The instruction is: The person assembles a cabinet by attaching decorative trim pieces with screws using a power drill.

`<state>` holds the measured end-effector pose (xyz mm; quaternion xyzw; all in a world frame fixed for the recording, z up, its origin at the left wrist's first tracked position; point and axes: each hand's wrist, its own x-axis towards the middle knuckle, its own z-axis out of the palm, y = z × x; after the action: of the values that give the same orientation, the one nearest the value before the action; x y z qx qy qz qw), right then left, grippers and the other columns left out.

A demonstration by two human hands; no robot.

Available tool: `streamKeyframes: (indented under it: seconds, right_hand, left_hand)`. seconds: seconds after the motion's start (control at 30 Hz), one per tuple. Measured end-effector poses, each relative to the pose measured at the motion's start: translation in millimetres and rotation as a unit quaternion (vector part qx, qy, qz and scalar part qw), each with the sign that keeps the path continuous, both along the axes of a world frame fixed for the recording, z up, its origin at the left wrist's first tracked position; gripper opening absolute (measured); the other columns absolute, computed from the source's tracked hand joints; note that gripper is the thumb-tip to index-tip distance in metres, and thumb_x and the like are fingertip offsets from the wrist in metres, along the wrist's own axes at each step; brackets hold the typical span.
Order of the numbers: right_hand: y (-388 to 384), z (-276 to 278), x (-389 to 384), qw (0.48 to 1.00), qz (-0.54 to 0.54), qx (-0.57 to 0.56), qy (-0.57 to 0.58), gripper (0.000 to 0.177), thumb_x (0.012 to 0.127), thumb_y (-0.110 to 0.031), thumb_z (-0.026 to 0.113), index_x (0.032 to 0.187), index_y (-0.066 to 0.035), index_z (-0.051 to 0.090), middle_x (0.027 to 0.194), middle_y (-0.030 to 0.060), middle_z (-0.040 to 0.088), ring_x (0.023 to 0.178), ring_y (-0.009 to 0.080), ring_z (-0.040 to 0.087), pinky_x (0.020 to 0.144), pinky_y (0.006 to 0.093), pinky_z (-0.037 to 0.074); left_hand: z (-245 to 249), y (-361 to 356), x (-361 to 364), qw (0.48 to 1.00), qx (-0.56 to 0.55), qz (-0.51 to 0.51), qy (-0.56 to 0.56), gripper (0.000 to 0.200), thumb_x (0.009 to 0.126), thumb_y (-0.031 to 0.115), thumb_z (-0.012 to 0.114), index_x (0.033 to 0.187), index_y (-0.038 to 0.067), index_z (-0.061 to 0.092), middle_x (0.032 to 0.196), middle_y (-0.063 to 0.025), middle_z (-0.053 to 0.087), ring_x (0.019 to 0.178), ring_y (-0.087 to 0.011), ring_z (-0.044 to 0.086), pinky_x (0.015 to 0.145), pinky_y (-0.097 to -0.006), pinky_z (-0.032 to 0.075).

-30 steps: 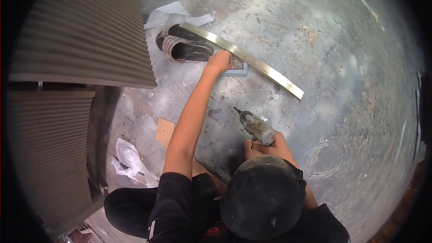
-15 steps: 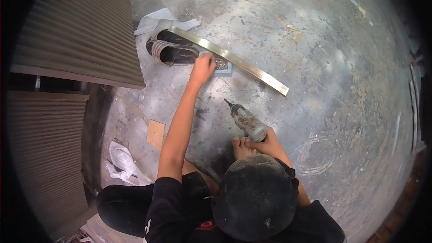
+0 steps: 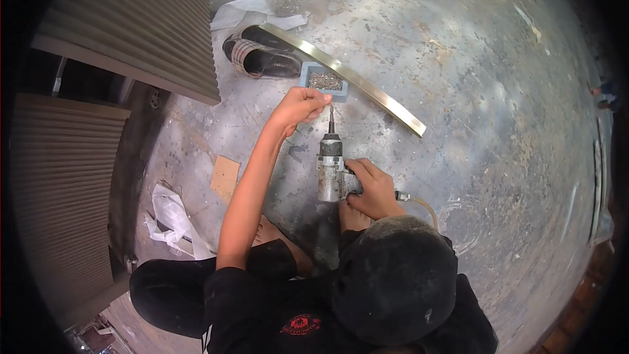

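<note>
My right hand [image 3: 375, 190] is wrapped round the handle of a worn grey air screwdriver [image 3: 331, 174]. The tool points away from me, its thin dark bit reaching up to the fingertips of my left hand [image 3: 298, 111]. Thumb and forefinger of that hand are pinched together at the bit's tip; whatever lies between them is too small to make out. Just beyond the fingers sits a blue-grey box [image 3: 305, 78] filled with small metal screws [image 3: 325, 80]. A long shiny metal strip [image 3: 367, 85] lies slantwise on the floor beside the box.
Plaid-strapped sandals [image 3: 265, 59] stand left of the box. Ribbed dark panels [image 3: 131, 33] rise along the left side. White wrapping [image 3: 173, 219] and a tan card piece [image 3: 225, 178] lie on the concrete floor [image 3: 485, 124]. A hose [image 3: 426, 208] runs from the tool's handle.
My left hand has come out of the screw box toward me, to the bit's tip. My right hand has turned the screwdriver from slanting left to pointing straight ahead and moved it forward.
</note>
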<state>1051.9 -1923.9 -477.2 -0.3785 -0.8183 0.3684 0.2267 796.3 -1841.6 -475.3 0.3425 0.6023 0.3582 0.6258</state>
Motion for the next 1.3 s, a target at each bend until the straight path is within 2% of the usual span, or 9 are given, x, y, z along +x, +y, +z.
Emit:
streamKeyframes:
  seconds: [0.13, 0.37, 0.57, 0.67, 0.8, 0.9, 1.0, 1.13, 1.3]
  right_hand:
    - [5, -11, -7, 0.999, 0.008, 0.047, -0.012, 0.065, 0.055, -0.005, 0.071, 0.119, -0.010, 0.059, 0.107, 0.0094, 0.061, 0.089, 0.0326, 0.064, 0.072, 0.0412, 0.053]
    - [1, -20, -13, 0.996, 0.013, 0.076, -0.033, 0.066, 0.054, -0.006, 0.071, 0.119, -0.010, 0.058, 0.106, 0.0087, 0.062, 0.088, 0.0321, 0.064, 0.072, 0.0404, 0.053]
    - [8, -34, -15, 0.996, 0.008, 0.071, -0.044, 0.067, 0.054, -0.007, 0.071, 0.119, -0.010, 0.058, 0.107, 0.0106, 0.062, 0.089, 0.0332, 0.064, 0.073, 0.0412, 0.053]
    - [10, -30, -11, 0.998, 0.013, 0.045, -0.049, 0.067, 0.054, -0.006, 0.071, 0.119, -0.009, 0.058, 0.108, 0.0114, 0.062, 0.089, 0.0343, 0.064, 0.072, 0.0419, 0.054]
    - [14, -20, -4, 0.998, 0.022, 0.029, -0.056, 0.067, 0.055, -0.005, 0.071, 0.120, -0.008, 0.057, 0.106, 0.0118, 0.061, 0.084, 0.0350, 0.065, 0.068, 0.0422, 0.053]
    - [18, -21, 0, 0.995, 0.023, 0.042, -0.092, 0.064, 0.057, -0.003, 0.070, 0.119, -0.007, 0.057, 0.103, 0.0120, 0.061, 0.082, 0.0352, 0.064, 0.066, 0.0426, 0.053]
    - [22, -19, 1, 0.996, 0.015, 0.071, -0.057, 0.065, 0.057, -0.001, 0.068, 0.121, -0.006, 0.056, 0.101, 0.0118, 0.059, 0.076, 0.0365, 0.063, 0.062, 0.0433, 0.052]
    - [27, -6, 1, 0.995, -0.016, 0.100, -0.012, 0.057, 0.058, -0.001, 0.069, 0.114, -0.005, 0.059, 0.098, 0.0129, 0.061, 0.078, 0.0360, 0.063, 0.063, 0.0415, 0.051]
    - [27, 2, 2, 0.992, -0.016, 0.122, 0.015, 0.062, 0.056, 0.000, 0.068, 0.117, -0.006, 0.059, 0.099, 0.0104, 0.059, 0.073, 0.0355, 0.063, 0.060, 0.0423, 0.051]
  left_hand:
    - [1, -3, 2, 1.000, -0.002, 0.026, 0.014, 0.033, 0.092, 0.034, 0.069, 0.080, 0.004, 0.062, 0.067, 0.0046, 0.049, 0.053, -0.0031, 0.038, 0.044, -0.0198, 0.027]
    - [-8, -7, 2, 0.996, 0.013, -0.021, 0.080, 0.035, 0.094, 0.033, 0.065, 0.086, -0.001, 0.064, 0.067, 0.0019, 0.051, 0.053, -0.0056, 0.040, 0.045, -0.0231, 0.031]
    - [-26, -5, 13, 0.993, 0.027, 0.011, 0.112, 0.039, 0.096, 0.034, 0.062, 0.090, -0.005, 0.063, 0.067, 0.0008, 0.050, 0.054, -0.0065, 0.041, 0.047, -0.0232, 0.034]
    - [-23, -3, 21, 0.995, 0.047, 0.037, 0.076, 0.036, 0.096, 0.028, 0.062, 0.082, -0.005, 0.066, 0.064, -0.0015, 0.052, 0.055, -0.0082, 0.044, 0.048, -0.0254, 0.036]
    - [-26, 4, 24, 0.999, 0.014, 0.052, 0.004, 0.037, 0.096, 0.029, 0.062, 0.085, -0.006, 0.065, 0.067, -0.0019, 0.053, 0.055, -0.0078, 0.045, 0.045, -0.0242, 0.035]
    - [-17, 7, 29, 0.998, 0.042, 0.036, 0.016, 0.037, 0.096, 0.030, 0.061, 0.087, -0.006, 0.065, 0.067, -0.0020, 0.053, 0.054, -0.0073, 0.044, 0.044, -0.0241, 0.035]
    - [-2, 8, 35, 0.998, 0.045, 0.030, -0.015, 0.035, 0.097, 0.029, 0.061, 0.087, -0.004, 0.062, 0.064, 0.0029, 0.046, 0.052, -0.0049, 0.037, 0.045, -0.0222, 0.027]
    - [15, 12, 50, 0.990, 0.112, 0.088, -0.001, 0.033, 0.098, 0.029, 0.059, 0.085, -0.001, 0.061, 0.063, 0.0036, 0.045, 0.051, -0.0053, 0.036, 0.046, -0.0230, 0.028]
    - [30, 14, 44, 0.993, 0.106, 0.056, -0.021, 0.032, 0.100, 0.029, 0.056, 0.085, 0.001, 0.060, 0.063, 0.0040, 0.044, 0.051, -0.0057, 0.036, 0.046, -0.0230, 0.028]
